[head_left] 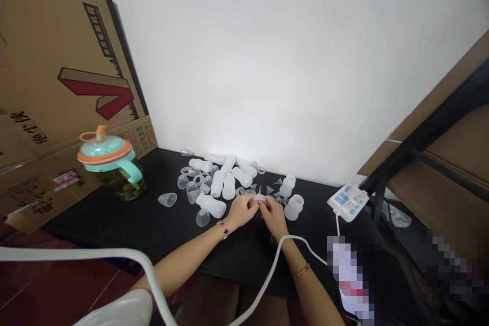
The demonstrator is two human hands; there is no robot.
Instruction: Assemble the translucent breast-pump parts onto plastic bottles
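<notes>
Between my left hand [242, 210] and my right hand [272, 215] is a small bottle nipple in a pale collar ring [260, 197], its thin tip pointing up. The fingers of both hands are closed on its sides. Right of my right hand, two frosted baby bottles stand upright and uncapped, a near bottle [294, 207] and a far bottle [288, 186]. Left of my left hand lies another white bottle [211, 206] on its side, with a clear dome cap [202, 217] beside it. Several small clear funnel-shaped pieces [270, 190] lie just beyond my hands.
More white bottles [229, 186] and clear caps lie heaped on the black table [164, 232]. A jug [118, 168] with an orange-rimmed lid stands left by a cardboard box [57, 86]. At right are a white power strip [347, 202] and a phone [351, 280]; a white cable [267, 277] crosses in front.
</notes>
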